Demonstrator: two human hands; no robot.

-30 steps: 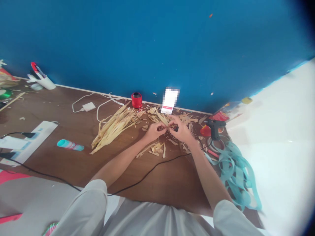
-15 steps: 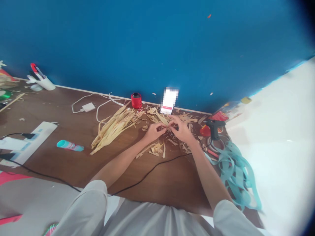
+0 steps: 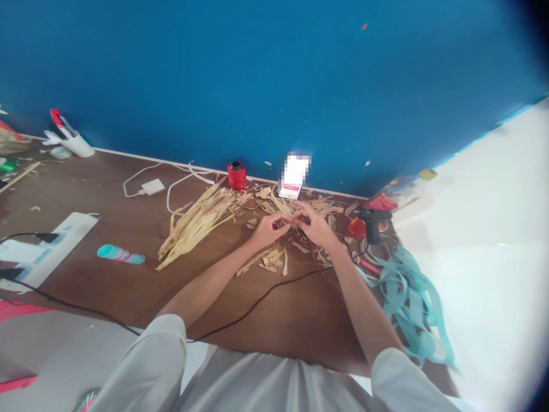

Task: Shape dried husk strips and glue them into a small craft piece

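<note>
My left hand (image 3: pixel 271 228) and my right hand (image 3: pixel 315 225) meet fingertip to fingertip over a litter of dry husk scraps (image 3: pixel 274 258). Each hand pinches with thumb and forefinger. What lies between the fingertips is too small to make out. Loose strips of dried husk (image 3: pixel 277 200) lie just beyond the hands. A larger bundle of pale yellow husk strips (image 3: pixel 199 224) rests to the left of my left hand. A phone (image 3: pixel 292 177) with a bright screen leans on the wall behind my hands.
A black glue gun (image 3: pixel 373 223) and a tangle of teal ribbon (image 3: pixel 414 297) lie on the right. Its black cord (image 3: pixel 257 303) crosses the table. Leftward are a blue tube (image 3: pixel 120 254), a white charger (image 3: pixel 153 187), a power strip (image 3: pixel 64 246) and a pen cup (image 3: pixel 80 144). A red container (image 3: pixel 237 176) stands at the wall.
Both hands keep nearly the same pinched pose over the husk scraps. The whole view has shifted very slightly; nothing on the table has visibly moved.
</note>
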